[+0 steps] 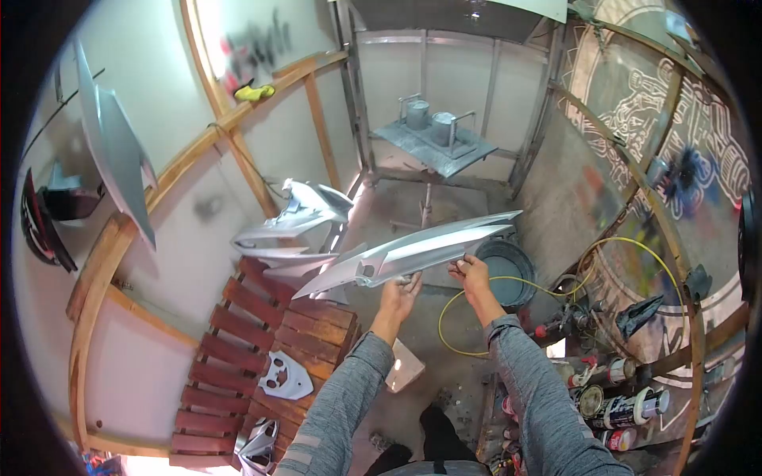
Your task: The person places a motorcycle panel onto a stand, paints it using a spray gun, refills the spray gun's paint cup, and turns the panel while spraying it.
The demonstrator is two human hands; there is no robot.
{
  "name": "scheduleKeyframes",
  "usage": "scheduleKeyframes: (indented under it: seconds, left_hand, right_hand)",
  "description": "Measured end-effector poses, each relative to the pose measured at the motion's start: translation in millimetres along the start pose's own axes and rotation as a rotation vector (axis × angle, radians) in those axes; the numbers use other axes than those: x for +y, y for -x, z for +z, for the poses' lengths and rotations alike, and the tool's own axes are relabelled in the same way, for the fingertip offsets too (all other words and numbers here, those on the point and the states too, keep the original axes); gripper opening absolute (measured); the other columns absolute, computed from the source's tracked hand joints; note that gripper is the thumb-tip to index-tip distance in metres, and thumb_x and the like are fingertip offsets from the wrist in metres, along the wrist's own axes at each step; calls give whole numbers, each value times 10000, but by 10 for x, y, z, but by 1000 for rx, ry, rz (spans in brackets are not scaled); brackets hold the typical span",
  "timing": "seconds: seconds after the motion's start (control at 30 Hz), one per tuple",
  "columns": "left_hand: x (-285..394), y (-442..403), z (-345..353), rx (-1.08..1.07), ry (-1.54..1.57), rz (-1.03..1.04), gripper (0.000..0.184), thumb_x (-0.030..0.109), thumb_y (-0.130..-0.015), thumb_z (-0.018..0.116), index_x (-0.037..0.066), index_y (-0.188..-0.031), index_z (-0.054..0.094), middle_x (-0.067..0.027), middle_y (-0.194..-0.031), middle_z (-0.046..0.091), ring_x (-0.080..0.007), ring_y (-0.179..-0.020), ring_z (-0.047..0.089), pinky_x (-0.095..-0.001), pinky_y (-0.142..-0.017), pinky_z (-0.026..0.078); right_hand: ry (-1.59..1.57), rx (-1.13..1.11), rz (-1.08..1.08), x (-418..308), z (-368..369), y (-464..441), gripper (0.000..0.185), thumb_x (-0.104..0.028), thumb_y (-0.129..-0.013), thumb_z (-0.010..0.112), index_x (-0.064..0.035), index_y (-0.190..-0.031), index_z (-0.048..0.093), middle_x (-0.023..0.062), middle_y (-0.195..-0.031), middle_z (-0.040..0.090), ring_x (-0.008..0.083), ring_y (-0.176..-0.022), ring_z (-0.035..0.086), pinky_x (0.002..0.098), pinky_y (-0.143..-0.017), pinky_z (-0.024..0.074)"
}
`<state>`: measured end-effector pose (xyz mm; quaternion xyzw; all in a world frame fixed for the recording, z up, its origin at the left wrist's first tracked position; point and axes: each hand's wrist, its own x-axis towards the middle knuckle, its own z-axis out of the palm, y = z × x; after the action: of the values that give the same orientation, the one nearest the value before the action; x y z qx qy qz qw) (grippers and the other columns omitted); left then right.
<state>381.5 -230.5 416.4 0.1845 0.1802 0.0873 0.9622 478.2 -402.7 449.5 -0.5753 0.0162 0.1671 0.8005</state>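
A long silver motorcycle fairing panel (pixel 429 247) is held out in front of me, its pointed end to the left and its other end raised to the right. My left hand (pixel 402 293) grips its lower edge near the middle, fingers curled under it. Further right along the same edge, my right hand (pixel 471 275) pinches the panel with thumb and fingers. Parts of the fingertips are hidden behind the panel. Behind its left end, another silver fairing piece (pixel 298 230) stands by the slatted wooden bench.
A wooden slatted bench (pixel 305 329) at left carries a light grey cowl part (pixel 286 376). A dark bucket (pixel 508 270) and yellow hose (pixel 441 325) lie beyond my right hand. Cans (pixel 627 408) crowd the lower right. A metal stand (pixel 436 147) holds two pots. Another silver panel (pixel 115 143) hangs left.
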Motion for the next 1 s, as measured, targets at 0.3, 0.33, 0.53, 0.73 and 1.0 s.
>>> scheduleKeyframes:
  seconds: [0.3,0.33,0.53,0.73,1.0]
  left_hand:
    - [-318,-523,1544,-138,-40,-35,382,-40,-774,413,-109,-1150,402,-206,-1303,440,-350,-1315,407,-490,-1112,319]
    - [-351,-592,1704,-156,-41,-33,375,-37,-777,415,-106,-1145,404,-203,-1281,450,-356,-1311,410,-493,-1113,316]
    - [-405,-879,2378,-227,-66,-12,349,-27,-783,440,-72,-1128,419,-179,-1242,458,-370,-1300,412,-496,-1105,325]
    - [-232,-1241,2759,-279,-71,38,265,24,-806,451,-54,-1059,446,-199,-1268,431,-380,-1323,354,-498,-1112,311]
    - [96,-2128,2948,-324,-85,70,534,64,-855,401,-147,-1309,214,-261,-1429,236,-405,-1391,218,-509,-1152,259]
  right_hand:
    - [-81,-27,-181,-1142,-688,-793,146,-2,-908,498,30,-1022,584,83,-909,629,198,-801,659,328,-756,565]
    - [-115,-26,-203,-1289,-728,-852,199,0,-910,504,81,-1087,546,109,-944,617,227,-810,672,325,-721,568]
    - [-142,-16,-288,-1929,-878,-1025,226,18,-906,499,93,-1118,518,123,-954,605,241,-841,669,341,-748,563]
    - [-191,-7,-346,-2114,-732,-1275,196,14,-911,489,58,-1096,536,109,-963,611,235,-857,663,345,-760,555]
    - [-148,44,-355,-2115,-381,-1951,180,16,-914,486,50,-1082,538,120,-993,627,214,-854,654,327,-768,539]
